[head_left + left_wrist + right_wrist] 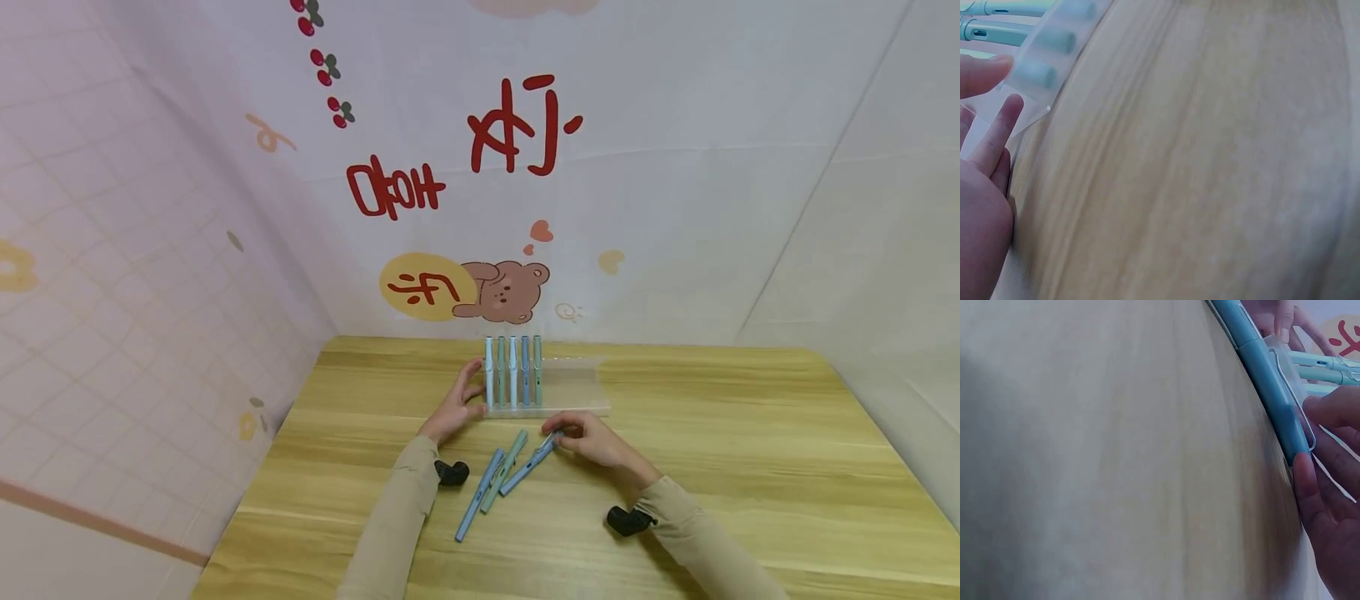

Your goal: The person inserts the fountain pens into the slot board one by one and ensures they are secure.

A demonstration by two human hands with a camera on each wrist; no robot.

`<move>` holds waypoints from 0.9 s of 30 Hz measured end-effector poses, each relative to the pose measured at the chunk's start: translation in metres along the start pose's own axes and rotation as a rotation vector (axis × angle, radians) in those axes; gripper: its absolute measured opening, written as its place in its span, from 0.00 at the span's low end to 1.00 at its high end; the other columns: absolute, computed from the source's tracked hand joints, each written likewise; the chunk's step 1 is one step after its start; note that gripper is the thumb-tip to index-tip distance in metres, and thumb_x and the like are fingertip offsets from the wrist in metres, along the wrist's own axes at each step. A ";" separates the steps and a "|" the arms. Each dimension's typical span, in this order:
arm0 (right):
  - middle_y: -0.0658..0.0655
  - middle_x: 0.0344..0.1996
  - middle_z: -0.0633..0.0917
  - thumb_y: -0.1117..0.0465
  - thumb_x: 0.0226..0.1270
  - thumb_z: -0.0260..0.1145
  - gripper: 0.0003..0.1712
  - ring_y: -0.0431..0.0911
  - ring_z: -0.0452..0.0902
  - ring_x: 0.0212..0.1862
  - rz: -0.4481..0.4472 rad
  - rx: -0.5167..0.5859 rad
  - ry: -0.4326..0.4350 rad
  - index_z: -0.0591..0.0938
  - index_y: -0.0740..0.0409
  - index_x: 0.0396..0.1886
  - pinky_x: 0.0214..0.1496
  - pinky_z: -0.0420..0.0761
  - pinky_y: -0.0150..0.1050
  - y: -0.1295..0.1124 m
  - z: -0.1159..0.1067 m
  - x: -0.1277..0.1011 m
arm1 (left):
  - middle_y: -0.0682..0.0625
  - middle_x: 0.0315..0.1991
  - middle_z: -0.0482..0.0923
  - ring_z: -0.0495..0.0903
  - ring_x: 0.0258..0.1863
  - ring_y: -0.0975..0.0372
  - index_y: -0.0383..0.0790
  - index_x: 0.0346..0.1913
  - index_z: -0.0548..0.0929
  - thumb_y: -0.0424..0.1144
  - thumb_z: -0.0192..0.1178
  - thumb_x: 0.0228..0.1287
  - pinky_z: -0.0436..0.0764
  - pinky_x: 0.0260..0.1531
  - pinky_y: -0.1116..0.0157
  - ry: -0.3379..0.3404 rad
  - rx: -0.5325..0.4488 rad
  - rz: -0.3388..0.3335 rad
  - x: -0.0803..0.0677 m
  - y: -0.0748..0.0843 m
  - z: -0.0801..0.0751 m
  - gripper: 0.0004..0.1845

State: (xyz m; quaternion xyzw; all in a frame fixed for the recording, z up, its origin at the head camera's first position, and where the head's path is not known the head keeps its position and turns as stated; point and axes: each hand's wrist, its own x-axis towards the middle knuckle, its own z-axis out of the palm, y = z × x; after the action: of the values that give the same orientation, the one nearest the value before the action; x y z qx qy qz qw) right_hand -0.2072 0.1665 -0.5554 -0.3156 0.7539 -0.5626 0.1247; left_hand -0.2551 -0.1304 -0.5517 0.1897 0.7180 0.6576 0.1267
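A clear pen stand [573, 387] stands near the back of the table, with several pale blue, green and blue pens [513, 375] upright side by side in its left part. My left hand [453, 408] holds the stand at its left edge; in the left wrist view the fingertips [1012, 107] are at its clear corner. The right hand [596, 437] pinches the clip end of a blue pen [1266, 381] in front of the stand. Left of that pen, a green pen [495, 487] and another blue pen [472, 510] lie slanted on the table.
The wood-grain table [750, 467] ends at a white printed wall cloth [675, 208] behind the stand. Another cloth hangs along the left side. Black wrist devices [628, 521] sit at both sleeve cuffs.
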 end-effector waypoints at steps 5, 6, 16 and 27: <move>0.71 0.47 0.80 0.76 0.61 0.64 0.14 0.55 0.79 0.43 -0.042 -0.081 0.016 0.80 0.73 0.47 0.44 0.79 0.37 0.002 -0.001 -0.003 | 0.41 0.76 0.38 0.57 0.67 0.39 0.42 0.77 0.44 0.16 0.53 0.58 0.66 0.60 0.45 -0.023 -0.015 0.004 -0.002 0.009 0.000 0.48; 0.71 0.48 0.79 0.76 0.60 0.64 0.14 0.55 0.79 0.43 -0.041 -0.091 0.023 0.80 0.73 0.47 0.43 0.79 0.37 0.001 -0.002 -0.004 | 0.40 0.76 0.38 0.57 0.67 0.38 0.41 0.77 0.44 0.16 0.53 0.57 0.66 0.60 0.45 -0.026 -0.020 0.003 -0.003 0.012 0.000 0.48; 0.70 0.49 0.78 0.74 0.58 0.68 0.09 0.52 0.76 0.45 -0.002 -0.107 0.038 0.83 0.69 0.40 0.43 0.79 0.35 0.001 -0.006 -0.011 | 0.44 0.77 0.39 0.58 0.67 0.41 0.46 0.77 0.45 0.17 0.54 0.59 0.66 0.60 0.46 -0.018 -0.018 -0.009 0.000 0.006 0.000 0.48; 0.60 0.41 0.82 0.74 0.64 0.61 0.12 0.46 0.80 0.41 0.018 0.237 0.012 0.76 0.76 0.47 0.42 0.79 0.34 0.005 -0.010 -0.011 | 0.45 0.76 0.41 0.60 0.67 0.43 0.48 0.77 0.46 0.17 0.55 0.58 0.69 0.58 0.49 -0.005 -0.011 0.011 0.002 -0.003 -0.001 0.48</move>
State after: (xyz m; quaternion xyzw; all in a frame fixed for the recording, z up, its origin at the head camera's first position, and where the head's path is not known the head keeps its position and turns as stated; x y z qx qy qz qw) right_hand -0.2060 0.1822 -0.5586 -0.2882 0.6858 -0.6485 0.1617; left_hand -0.2576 -0.1303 -0.5541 0.1947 0.7131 0.6617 0.1259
